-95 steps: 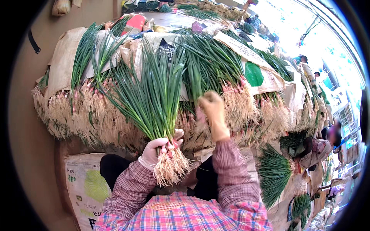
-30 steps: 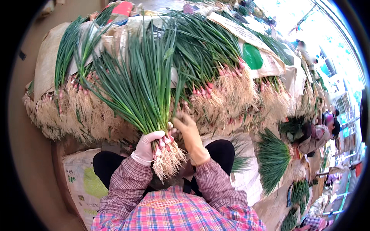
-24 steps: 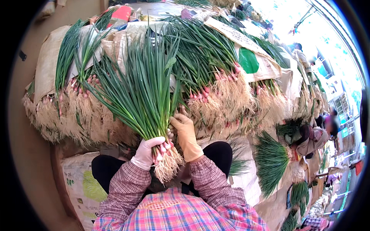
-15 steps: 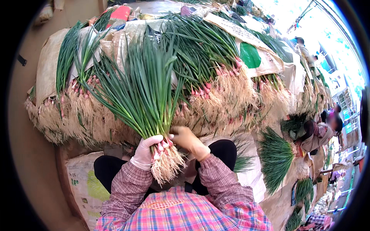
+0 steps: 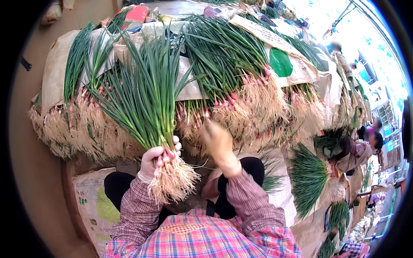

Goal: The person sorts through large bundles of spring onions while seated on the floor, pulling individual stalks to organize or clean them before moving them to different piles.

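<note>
Left hand: the pale-gloved left hand (image 5: 155, 161) is clamped round the neck of a bunch of green spring onions with pink bulbs and pale stringy roots (image 5: 148, 116), just above the roots.
Right hand: the right hand (image 5: 218, 142) is raised beside the bunch, apart from it; it is blurred, so whether its fingers are spread or closed cannot be told.
Bunch position: held up in front of the person, over the dark-trousered knees (image 5: 118, 189), just before the stacked heap of spring onions on brown sacking (image 5: 241, 86).
Progress: judging by the grip, one bunch is gathered and in hand; no tie shows on it, and the large heap behind looks unsorted, so most work seems left.
Long axis: runs from the roots, low and nearest the person, to the leaf tips.
Pointing: leaves fan up and away, leaning slightly left; roots hang down.
</note>
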The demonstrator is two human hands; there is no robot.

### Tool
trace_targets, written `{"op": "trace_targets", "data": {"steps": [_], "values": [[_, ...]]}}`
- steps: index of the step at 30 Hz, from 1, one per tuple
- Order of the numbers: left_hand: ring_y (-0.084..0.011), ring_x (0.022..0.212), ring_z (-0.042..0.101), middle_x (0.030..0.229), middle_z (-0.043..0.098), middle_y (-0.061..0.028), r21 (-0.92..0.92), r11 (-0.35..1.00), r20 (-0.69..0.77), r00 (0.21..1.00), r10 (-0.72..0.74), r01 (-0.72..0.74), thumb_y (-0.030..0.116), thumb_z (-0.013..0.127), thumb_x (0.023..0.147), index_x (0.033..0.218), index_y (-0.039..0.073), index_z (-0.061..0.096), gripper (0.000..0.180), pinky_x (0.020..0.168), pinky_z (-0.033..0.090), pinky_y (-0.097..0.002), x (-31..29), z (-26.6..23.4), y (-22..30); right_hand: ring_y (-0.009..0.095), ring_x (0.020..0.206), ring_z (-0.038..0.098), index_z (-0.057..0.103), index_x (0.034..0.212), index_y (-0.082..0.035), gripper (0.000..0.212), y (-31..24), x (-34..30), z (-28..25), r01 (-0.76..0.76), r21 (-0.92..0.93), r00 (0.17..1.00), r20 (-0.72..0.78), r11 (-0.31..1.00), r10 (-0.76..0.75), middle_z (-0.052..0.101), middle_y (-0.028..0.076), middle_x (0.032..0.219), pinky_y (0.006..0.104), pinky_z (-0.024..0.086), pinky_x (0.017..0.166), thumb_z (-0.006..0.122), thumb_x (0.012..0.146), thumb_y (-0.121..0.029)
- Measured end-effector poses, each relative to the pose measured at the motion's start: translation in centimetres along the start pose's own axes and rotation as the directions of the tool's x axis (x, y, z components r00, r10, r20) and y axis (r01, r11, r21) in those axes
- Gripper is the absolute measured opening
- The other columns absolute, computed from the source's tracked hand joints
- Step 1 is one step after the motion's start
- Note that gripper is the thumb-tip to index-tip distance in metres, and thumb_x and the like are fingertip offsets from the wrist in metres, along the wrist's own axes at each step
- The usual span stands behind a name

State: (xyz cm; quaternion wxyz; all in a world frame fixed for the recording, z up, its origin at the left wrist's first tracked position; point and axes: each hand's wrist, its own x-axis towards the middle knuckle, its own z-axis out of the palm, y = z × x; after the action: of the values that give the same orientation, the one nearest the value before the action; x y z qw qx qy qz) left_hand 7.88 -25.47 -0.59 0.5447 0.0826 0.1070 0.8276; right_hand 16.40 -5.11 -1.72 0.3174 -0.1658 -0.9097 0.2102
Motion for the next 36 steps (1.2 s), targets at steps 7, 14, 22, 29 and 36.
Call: {"op": "trace_targets", "data": {"steps": [7, 14, 22, 29, 36], "values": [[-0.0175, 0.078, 0.063, 0.085, 0.065, -0.0146, 0.164, 0.983, -0.213, 0.971, 0.111, -0.077, 0.008, 0.051, 0.081, 0.123, -0.014, 0.045, 0.047, 0.096, 0.045, -0.0326, 1.4, 1.0, -1.5, 0.016, 0.052, 0.062, 0.061, 0.078, -0.005, 0.010, 0.0, 7.8, 1.6, -0.335, 0.121, 0.942, 0.080, 0.934, 0.327, 0.062, 0.008, 0.062, 0.0292, 0.047, 0.049, 0.064, 0.080, -0.014], [-0.0198, 0.091, 0.062, 0.099, 0.063, -0.0165, 0.278, 0.946, -0.170, 0.978, -0.122, 0.166, 0.013, 0.048, 0.086, 0.119, -0.008, 0.051, 0.039, 0.074, 0.053, -0.0292, 1.9, -0.5, -3.1, 0.008, 0.053, 0.052, 0.061, 0.094, -0.001, 0.014, -2.4, 1.8, 0.9, -0.628, 0.756, 0.740, 0.504, 0.187, 0.445, 0.056, 0.000, 0.068, 0.0213, 0.039, 0.045, 0.060, 0.083, -0.010], [-0.0118, 0.045, 0.053, 0.075, 0.063, -0.0149, 0.356, 0.925, -0.227, 0.972, -0.056, 0.136, 0.008, 0.055, 0.082, 0.096, -0.007, 0.059, 0.021, 0.034, 0.042, -0.0214, 1.1, 0.5, -3.1, 0.010, 0.067, 0.058, 0.063, 0.100, 0.007, 0.021, -4.2, 0.5, 1.3, -0.607, 0.779, 0.727, 0.464, 0.158, 0.506, 0.066, 0.007, 0.085, 0.0196, 0.045, 0.059, 0.058, 0.087, -0.009], [-0.0038, 0.053, 0.051, 0.082, 0.063, -0.0099, 0.297, 0.947, -0.249, 0.967, -0.048, 0.123, 0.011, 0.051, 0.085, 0.108, -0.010, 0.056, 0.032, 0.038, 0.040, -0.0144, 1.1, -0.2, -3.2, 0.011, 0.072, 0.054, 0.061, 0.092, 0.003, 0.014, 0.4, -2.8, 2.6, 0.012, 0.410, 0.993, 0.106, 0.912, -0.061, 0.062, 0.008, 0.086, 0.0193, 0.044, 0.065, 0.050, 0.092, -0.005], [-0.0180, 0.074, 0.067, 0.092, 0.065, -0.0199, 0.152, 0.987, -0.181, 0.983, -0.026, 0.054, 0.006, 0.048, 0.086, 0.113, -0.011, 0.052, 0.033, 0.067, 0.056, -0.0228, 0.8, -0.1, -2.9, 0.011, 0.071, 0.054, 0.060, 0.095, 0.004, 0.015, 0.2, -1.6, 1.1, -0.549, 0.831, 0.611, 0.328, 0.087, 0.721, 0.062, 0.007, 0.083, 0.0204, 0.045, 0.063, 0.047, 0.092, -0.003]]}}
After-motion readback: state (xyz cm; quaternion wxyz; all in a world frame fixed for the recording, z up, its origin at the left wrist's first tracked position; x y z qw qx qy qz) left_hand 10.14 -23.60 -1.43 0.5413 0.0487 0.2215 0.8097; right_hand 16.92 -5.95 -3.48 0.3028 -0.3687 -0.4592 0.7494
